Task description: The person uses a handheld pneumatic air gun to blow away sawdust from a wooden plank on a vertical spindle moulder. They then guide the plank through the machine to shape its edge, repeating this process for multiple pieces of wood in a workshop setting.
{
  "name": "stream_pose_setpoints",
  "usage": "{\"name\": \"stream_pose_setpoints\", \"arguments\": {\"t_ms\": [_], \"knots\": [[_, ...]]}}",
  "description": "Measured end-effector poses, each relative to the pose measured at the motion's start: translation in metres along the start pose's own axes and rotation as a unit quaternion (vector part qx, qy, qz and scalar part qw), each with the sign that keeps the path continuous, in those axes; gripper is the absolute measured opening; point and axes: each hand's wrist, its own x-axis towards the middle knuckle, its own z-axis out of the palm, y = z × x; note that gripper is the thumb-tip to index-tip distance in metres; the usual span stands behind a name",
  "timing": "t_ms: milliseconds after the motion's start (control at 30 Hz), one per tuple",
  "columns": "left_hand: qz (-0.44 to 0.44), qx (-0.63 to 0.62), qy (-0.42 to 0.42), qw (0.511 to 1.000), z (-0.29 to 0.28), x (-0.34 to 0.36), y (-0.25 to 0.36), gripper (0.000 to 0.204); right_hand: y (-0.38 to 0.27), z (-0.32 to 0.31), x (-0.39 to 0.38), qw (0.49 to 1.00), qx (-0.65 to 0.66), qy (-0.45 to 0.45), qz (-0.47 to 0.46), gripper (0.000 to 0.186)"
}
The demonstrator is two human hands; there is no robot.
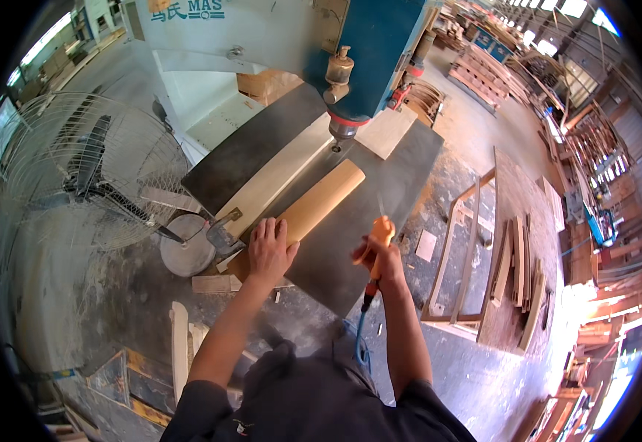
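A pale, smooth wooden piece with a rounded far end (326,197) lies slantwise on the dark machine table (325,276). My left hand (268,252) grips its near end from above, fingertips by the left edge and thumb by the right. In my right hand (384,261) is an orange air blow gun (384,230), its thin nozzle tilted up and away over the table. A blue hose (360,339) hangs from its grip. Just beyond the piece, the machine's spindle with a cutter (338,140) points down at the table.
A long wooden strip (280,173) lies left of the piece, with a metal clamp block (225,232) at its near end. A wire-cage fan (89,169) stands at the left. To the right, a wooden bench (509,295) carries several curved wood pieces. Offcuts and dust litter the floor.
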Motion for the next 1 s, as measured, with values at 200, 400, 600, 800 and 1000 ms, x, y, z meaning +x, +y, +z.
{"name": "stream_pose_setpoints", "arguments": {"t_ms": [200,400,600,800,1000], "knots": [[-0.046,0.017,-0.050,0.998,-0.018,-0.003,-0.034,0.060,0.031,0.025,0.009,0.986,0.097,0.126,-0.042,0.048],[-0.016,0.064,-0.020,0.998,-0.007,0.010,-0.041,0.061,0.064,0.066,0.053,0.939,0.326,0.101,-0.037,0.039],[0.009,0.060,-0.048,0.997,-0.012,0.016,-0.043,0.060,0.065,0.119,0.049,0.971,0.184,0.136,-0.061,0.041],[0.135,-0.047,-0.149,0.978,-0.055,0.003,-0.064,0.072,0.069,0.108,0.079,0.987,0.133,0.058,-0.067,0.039],[0.166,-0.062,-0.237,0.955,-0.076,-0.021,-0.085,0.082,0.047,0.136,0.079,0.968,0.224,0.111,-0.015,0.022]]}}
